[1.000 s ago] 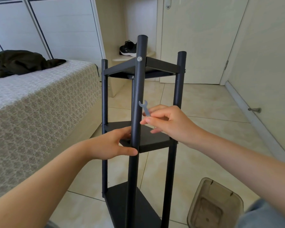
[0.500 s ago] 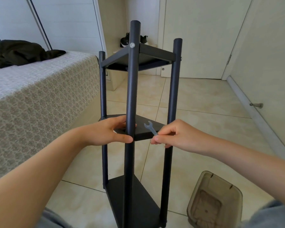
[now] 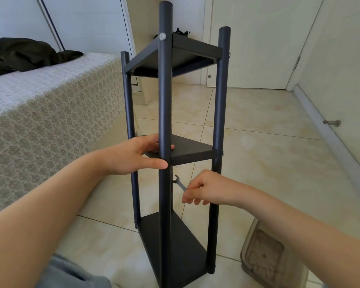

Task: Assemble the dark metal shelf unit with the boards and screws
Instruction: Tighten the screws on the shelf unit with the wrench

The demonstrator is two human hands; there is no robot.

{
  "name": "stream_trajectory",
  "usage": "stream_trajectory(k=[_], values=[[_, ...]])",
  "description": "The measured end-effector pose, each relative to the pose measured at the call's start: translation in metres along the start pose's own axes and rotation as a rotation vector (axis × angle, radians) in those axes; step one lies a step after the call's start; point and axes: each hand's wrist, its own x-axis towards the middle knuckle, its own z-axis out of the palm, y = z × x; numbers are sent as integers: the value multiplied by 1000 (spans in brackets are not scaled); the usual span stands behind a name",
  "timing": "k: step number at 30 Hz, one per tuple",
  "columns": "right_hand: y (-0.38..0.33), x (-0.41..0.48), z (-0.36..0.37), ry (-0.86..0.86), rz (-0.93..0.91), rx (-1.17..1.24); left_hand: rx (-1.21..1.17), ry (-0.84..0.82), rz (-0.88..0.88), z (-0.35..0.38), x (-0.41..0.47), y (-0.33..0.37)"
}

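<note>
The dark shelf unit (image 3: 222,100), standing on the floor tiles (image 3: 268,163) beside the bed (image 3: 50,113), looks stiff but light and easy to tip, so the left hand (image 3: 131,157) wraps its front post (image 3: 165,104) at the middle of 3 boards while the right hand (image 3: 208,190) pinches a small wrench (image 3: 180,183).

Beige tiled floor (image 3: 258,146), patterned bed (image 3: 40,113) left, pale doors (image 3: 258,48) behind.
</note>
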Motion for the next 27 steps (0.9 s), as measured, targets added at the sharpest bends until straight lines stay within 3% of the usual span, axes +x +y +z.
stream_trajectory(k=[9,14,27], values=[[6,10,33,251,-106,303,73,123,37,2,3,-4],[-1,15,35,288,-204,355,85,125,25,1,2,-7],[-6,28,45,354,-234,397,69,71,5,1,3,-4]])
